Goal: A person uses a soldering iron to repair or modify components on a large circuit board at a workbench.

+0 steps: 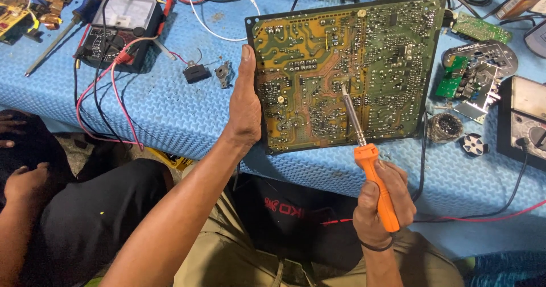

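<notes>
Gripping the circuit board (347, 65) by its left edge at frame centre, the left hand (245, 108) tilts it up off the blue worktop (170, 111). The right hand (381, 202) closes round an orange soldering iron (367, 156), tip touching the solder side; joints finished cannot be told. Clutter crowds right; open mat lies left.

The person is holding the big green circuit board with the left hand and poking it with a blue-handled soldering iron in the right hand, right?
Almost. The soldering iron has an orange handle, not a blue one, as the head view shows. The rest holds: the left hand grips the edge of the big green circuit board, and the right hand holds the iron with its tip on the board.
</notes>
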